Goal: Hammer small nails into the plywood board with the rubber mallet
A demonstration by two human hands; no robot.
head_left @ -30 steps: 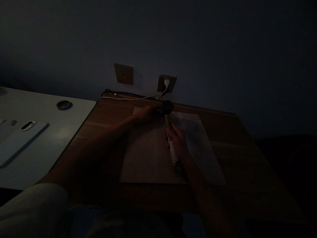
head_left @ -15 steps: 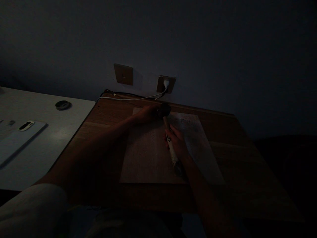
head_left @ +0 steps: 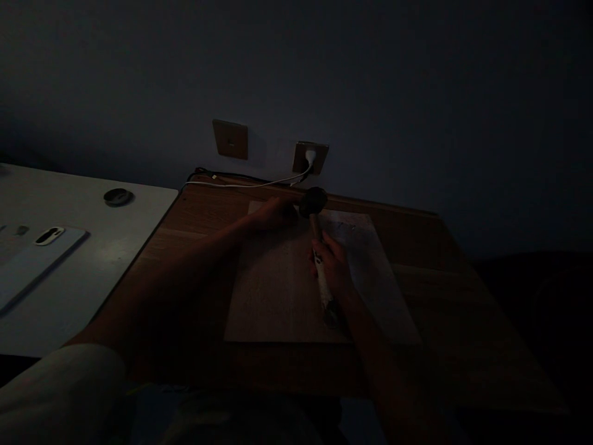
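The scene is very dim. My right hand [head_left: 332,259] is closed around the pale, worn handle of a mallet [head_left: 323,287]. Its dark, rounded head points away from me and is held above the far part of a thin light board [head_left: 269,290]. Just left of the mallet head, my left hand [head_left: 275,213] rests at the board's far edge. The fingers there look curled together, and whatever they may pinch is lost in shadow. Some small dark marks show on the board right of the mallet.
Beneath the board is a brown wooden table [head_left: 440,309] against the wall. A white cable [head_left: 245,185] runs along its back to a plug in a wall socket [head_left: 300,162]. On a white table [head_left: 92,272] at left lie a phone [head_left: 41,262] and a small round dish [head_left: 118,197].
The mallet head has shifted slightly up and to the right, away from my left hand. My right hand has moved a little with it, while my left hand stays nearly in place.
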